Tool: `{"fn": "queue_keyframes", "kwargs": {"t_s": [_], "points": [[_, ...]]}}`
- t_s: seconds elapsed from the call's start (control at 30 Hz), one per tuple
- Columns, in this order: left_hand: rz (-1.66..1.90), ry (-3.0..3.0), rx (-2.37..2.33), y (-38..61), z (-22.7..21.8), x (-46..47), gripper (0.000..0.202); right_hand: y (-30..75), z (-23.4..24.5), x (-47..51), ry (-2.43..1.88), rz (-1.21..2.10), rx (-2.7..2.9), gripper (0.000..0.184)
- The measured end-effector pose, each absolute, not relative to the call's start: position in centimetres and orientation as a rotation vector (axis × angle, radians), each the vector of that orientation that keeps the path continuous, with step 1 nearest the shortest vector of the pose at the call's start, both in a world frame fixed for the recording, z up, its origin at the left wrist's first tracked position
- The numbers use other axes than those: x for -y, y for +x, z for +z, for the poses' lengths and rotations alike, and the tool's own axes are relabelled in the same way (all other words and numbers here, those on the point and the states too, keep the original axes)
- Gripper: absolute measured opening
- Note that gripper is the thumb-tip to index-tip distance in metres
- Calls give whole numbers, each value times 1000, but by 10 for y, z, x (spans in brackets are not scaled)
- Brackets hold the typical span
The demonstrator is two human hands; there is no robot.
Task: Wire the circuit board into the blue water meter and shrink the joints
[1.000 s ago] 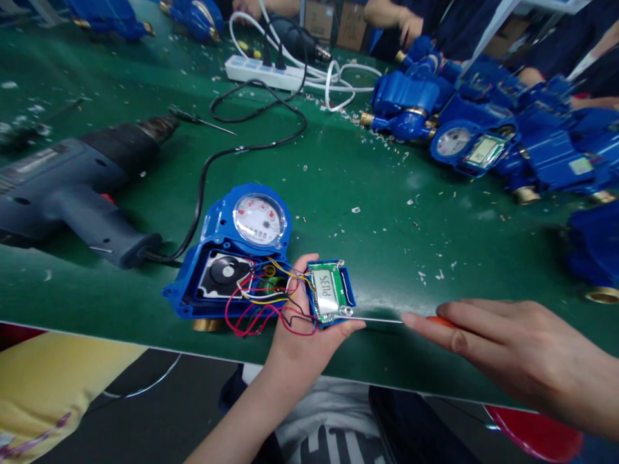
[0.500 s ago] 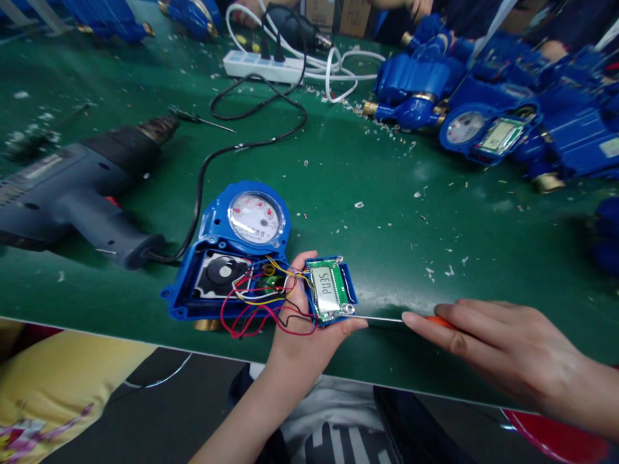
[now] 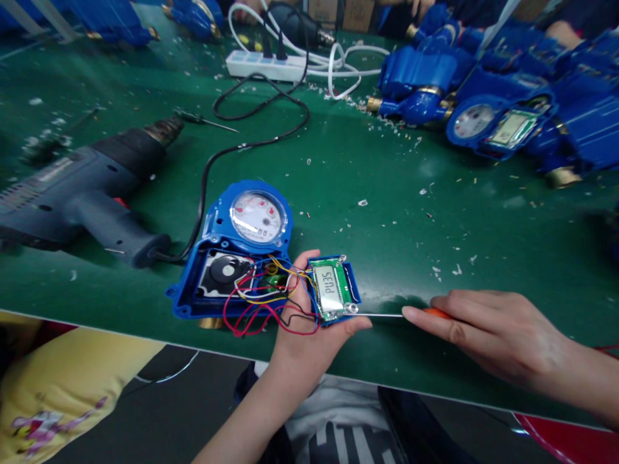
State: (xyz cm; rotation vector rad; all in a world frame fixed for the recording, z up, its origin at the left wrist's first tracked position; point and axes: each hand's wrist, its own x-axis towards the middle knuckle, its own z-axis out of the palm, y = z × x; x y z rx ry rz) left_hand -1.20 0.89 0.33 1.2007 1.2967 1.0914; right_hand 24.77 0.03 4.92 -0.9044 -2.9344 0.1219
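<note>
My left hand [image 3: 304, 328] is closed around a green circuit board with a small LCD [image 3: 328, 289], set in a blue frame. Red, black, yellow and white wires [image 3: 261, 309] run from the board into an opened blue water meter [image 3: 186, 293] with a round dial [image 3: 258, 218], lying on the bench just left of that hand. My right hand [image 3: 503, 335] grips the orange handle of a screwdriver [image 3: 382, 315]. Its thin shaft points left, and the tip reaches the board's lower right corner; whether it touches a screw there I cannot tell.
A grey heat gun [image 3: 106, 187] lies at the left, its black cord running to a white power strip [image 3: 265, 66]. Another screwdriver [image 3: 213, 122] rests near its nozzle. Several blue meters [image 3: 420, 84] crowd the back right. Plastic scraps dot the green bench [image 3: 367, 161]. A person in yellow [image 3: 72, 386] is at the left.
The view has shifted slightly, so most things sit a little further right. Both hands keep their holds, and the screwdriver tip stays at the same corner of the board.
</note>
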Motion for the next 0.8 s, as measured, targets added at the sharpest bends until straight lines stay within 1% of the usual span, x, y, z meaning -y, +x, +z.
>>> {"fn": "queue_keyframes", "kwargs": {"t_s": [0.23, 0.4, 0.6, 0.7, 0.77, 0.8], "points": [[1132, 1202, -1253, -11, 2, -8, 85, 239, 49, -5, -863, 126, 2883, 41], [1145, 1178, -1247, -11, 0, -9, 88, 245, 46, -3, -872, 60, 2908, 45], [1167, 1219, -1258, -12, 0, -8, 85, 249, 48, -1, -935, -44, 2865, 48], [1164, 1234, -1276, -12, 1, -7, 86, 242, 50, 1, -1127, -33, 2662, 47], [1152, 1228, -1275, -12, 1, -7, 86, 233, 53, 1, -1423, 95, 2411, 37], [1150, 1223, -1281, -12, 1, -8, 86, 227, 56, 1, -1582, 217, 2255, 30]]}}
